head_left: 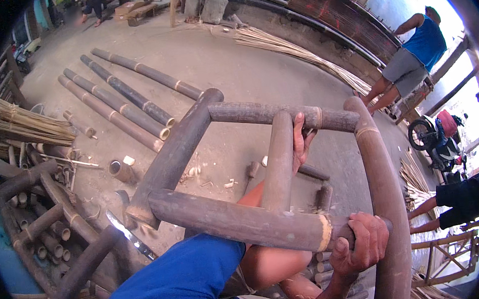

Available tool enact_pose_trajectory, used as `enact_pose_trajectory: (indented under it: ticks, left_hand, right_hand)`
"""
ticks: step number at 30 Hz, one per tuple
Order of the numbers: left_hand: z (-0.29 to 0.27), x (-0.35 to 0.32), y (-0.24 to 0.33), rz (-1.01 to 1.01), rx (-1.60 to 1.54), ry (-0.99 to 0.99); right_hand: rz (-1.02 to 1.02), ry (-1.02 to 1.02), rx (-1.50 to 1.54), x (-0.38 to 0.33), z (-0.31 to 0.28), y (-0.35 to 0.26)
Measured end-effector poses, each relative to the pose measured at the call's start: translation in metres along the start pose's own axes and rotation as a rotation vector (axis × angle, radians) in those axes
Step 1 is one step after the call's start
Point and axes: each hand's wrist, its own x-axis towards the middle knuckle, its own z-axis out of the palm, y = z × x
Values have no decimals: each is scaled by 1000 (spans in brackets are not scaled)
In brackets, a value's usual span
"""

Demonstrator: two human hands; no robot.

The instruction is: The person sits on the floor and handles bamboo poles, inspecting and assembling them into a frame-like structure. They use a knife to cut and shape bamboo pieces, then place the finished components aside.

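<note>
A dark brown bamboo frame (177, 149) of thick poles fills the middle of the view, held up off the concrete floor. My left hand (300, 139) reaches through it from below and grips the middle upright bar (279, 163) just under the top crossbar (265, 112). My right hand (362, 244) is closed around the right end of the lower crossbar (234, 220), next to the curved right-hand pole (386, 194). My blue sleeve (177, 283) covers the frame's lower left corner.
Several long bamboo poles (123, 97) lie on the floor beyond. A machete blade (129, 235) rests at lower left beside stacked bamboo pieces (48, 226). A short cut tube (120, 170) and a tool (251, 173) lie nearby. Split strips (299, 52), two people (417, 51) and a motorcycle (435, 134) are at right.
</note>
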Motion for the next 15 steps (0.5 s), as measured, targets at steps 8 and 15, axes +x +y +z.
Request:
enact_pose_trajectory:
  ticks: [8, 15]
  left_hand:
    - [21, -9, 44, 184, 635, -25]
    - [58, 24, 89, 28, 336, -94]
  right_hand:
    - [49, -156, 14, -37, 19, 9]
    - [45, -210, -21, -36, 31, 3]
